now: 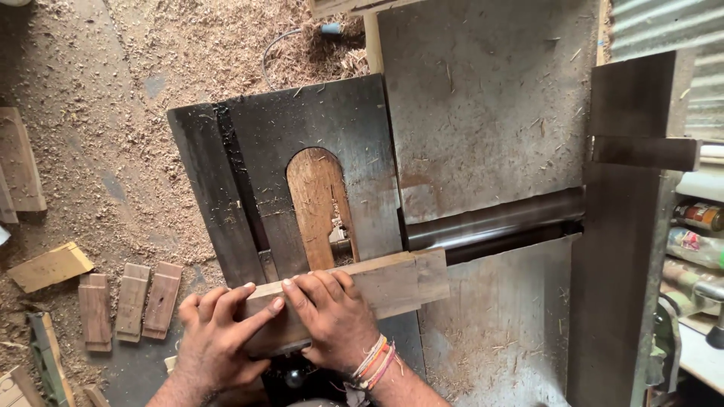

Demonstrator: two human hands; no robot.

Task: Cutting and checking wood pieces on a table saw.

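A short wooden block (pixel 392 283) lies across the near edge of a dark metal saw table (pixel 354 128). My left hand (pixel 215 339) presses on the block's left end with the fingers spread over its top. Beside it, my right hand (pixel 332 316), with coloured thread bands at the wrist, grips the block near its middle. Just beyond the block a rounded wooden insert (pixel 313 203) fills the slot in the table. The blade itself is not clearly visible.
A grey planer bed (pixel 483 113) with a steel cutter roller (pixel 498 222) adjoins on the right, with a dark upright fence (pixel 630 226) beyond it. Cut wooden pieces (pixel 128 301) lie on the sawdust-covered floor (pixel 90 151) at left. Cans sit on a shelf (pixel 697 218) at far right.
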